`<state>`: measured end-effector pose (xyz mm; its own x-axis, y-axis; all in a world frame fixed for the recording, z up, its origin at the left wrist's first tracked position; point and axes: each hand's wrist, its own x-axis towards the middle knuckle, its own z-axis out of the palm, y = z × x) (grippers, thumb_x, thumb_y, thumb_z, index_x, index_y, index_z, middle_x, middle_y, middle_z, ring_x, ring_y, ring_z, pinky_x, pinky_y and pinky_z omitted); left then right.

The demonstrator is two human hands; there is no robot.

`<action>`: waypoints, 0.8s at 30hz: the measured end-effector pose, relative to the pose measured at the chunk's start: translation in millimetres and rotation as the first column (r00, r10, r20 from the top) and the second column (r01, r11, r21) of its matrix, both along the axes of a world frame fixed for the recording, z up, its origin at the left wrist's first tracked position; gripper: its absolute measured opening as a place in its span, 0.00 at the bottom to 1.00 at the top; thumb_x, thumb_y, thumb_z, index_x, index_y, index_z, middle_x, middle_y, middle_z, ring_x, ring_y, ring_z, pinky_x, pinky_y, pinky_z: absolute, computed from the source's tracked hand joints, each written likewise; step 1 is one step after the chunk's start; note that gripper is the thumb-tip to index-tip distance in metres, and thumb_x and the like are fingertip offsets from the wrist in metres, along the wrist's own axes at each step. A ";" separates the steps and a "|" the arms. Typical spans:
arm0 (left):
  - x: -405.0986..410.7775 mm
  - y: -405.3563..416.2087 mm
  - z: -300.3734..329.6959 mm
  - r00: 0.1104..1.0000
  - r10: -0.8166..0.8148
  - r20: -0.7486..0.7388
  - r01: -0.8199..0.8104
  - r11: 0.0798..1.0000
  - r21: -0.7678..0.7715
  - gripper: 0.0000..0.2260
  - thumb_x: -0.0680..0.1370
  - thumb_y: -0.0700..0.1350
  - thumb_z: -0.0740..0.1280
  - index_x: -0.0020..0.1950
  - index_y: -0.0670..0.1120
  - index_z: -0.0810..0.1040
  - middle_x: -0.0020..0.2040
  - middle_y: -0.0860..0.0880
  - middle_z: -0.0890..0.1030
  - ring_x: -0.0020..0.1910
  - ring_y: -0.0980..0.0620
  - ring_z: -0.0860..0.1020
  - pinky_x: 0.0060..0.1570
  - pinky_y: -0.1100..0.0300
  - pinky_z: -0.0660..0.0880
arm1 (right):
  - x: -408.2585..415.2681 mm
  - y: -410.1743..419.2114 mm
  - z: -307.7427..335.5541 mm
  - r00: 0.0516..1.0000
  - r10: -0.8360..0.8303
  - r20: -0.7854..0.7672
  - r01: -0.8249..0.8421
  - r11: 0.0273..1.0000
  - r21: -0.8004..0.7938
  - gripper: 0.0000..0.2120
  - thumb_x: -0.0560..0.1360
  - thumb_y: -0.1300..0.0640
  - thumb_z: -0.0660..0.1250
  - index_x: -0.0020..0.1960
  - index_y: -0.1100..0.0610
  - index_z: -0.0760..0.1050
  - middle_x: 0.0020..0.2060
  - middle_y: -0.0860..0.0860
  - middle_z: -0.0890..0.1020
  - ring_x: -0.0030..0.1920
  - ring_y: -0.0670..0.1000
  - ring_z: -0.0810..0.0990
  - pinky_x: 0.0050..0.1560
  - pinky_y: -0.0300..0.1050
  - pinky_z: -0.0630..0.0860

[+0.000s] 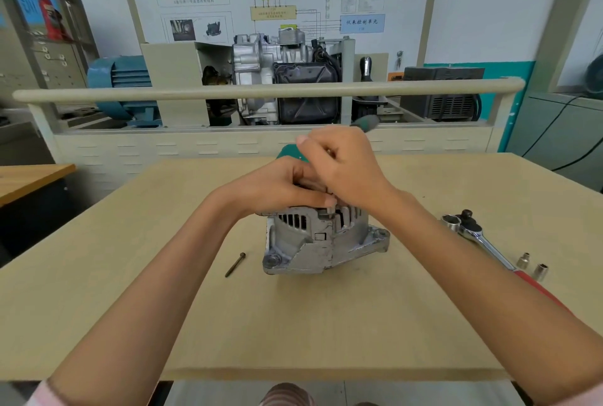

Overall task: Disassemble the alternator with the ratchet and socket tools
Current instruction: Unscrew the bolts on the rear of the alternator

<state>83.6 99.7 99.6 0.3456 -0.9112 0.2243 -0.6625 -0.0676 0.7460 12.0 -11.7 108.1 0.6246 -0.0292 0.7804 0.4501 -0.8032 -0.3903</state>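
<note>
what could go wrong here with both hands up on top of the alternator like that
The alternator stands on edge, steadied only by the left hand; a hard twist from the right hand could tip it. The loose bolt lying left of it could roll away. The two small sockets near the ratchet sit close to the right forearm and could be knocked off.

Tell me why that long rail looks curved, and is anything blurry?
Head view: wide-angle distortion bows the rail; the right hand and the green-handled tool it grips are motion-blurred; the alternator and ratchet look sharper; lighting is soft, shadows faint.
</note>
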 end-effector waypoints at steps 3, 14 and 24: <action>1.6 0.0 -0.6 0.999 0.019 -0.038 -0.020 1.000 -0.018 0.04 0.73 0.36 0.70 0.45 0.42 0.84 0.41 0.46 0.85 0.42 0.54 0.82 0.43 0.72 0.74 | 0.1 -3.6 -0.2 0.997 0.079 0.007 -0.079 0.992 0.101 0.20 0.75 0.57 0.58 0.26 0.65 0.65 0.22 0.59 0.66 0.27 0.54 0.65 0.33 0.47 0.62; -2.0 3.3 1.9 0.995 0.044 0.092 -0.039 0.997 -0.061 0.11 0.73 0.30 0.66 0.39 0.46 0.77 0.32 0.57 0.80 0.34 0.64 0.78 0.35 0.72 0.73 | -5.3 22.6 -2.8 0.832 -0.539 0.130 0.543 0.744 -0.390 0.16 0.77 0.47 0.54 0.35 0.54 0.68 0.30 0.50 0.70 0.33 0.50 0.66 0.35 0.45 0.58; 4.8 3.4 -3.0 0.997 0.036 -0.067 -0.041 0.996 -0.075 0.10 0.72 0.32 0.70 0.42 0.47 0.83 0.37 0.54 0.84 0.39 0.61 0.81 0.41 0.72 0.74 | -3.3 -0.3 -1.6 0.997 0.066 0.034 -0.066 0.998 0.005 0.18 0.73 0.58 0.59 0.25 0.55 0.61 0.22 0.50 0.65 0.27 0.49 0.65 0.34 0.45 0.61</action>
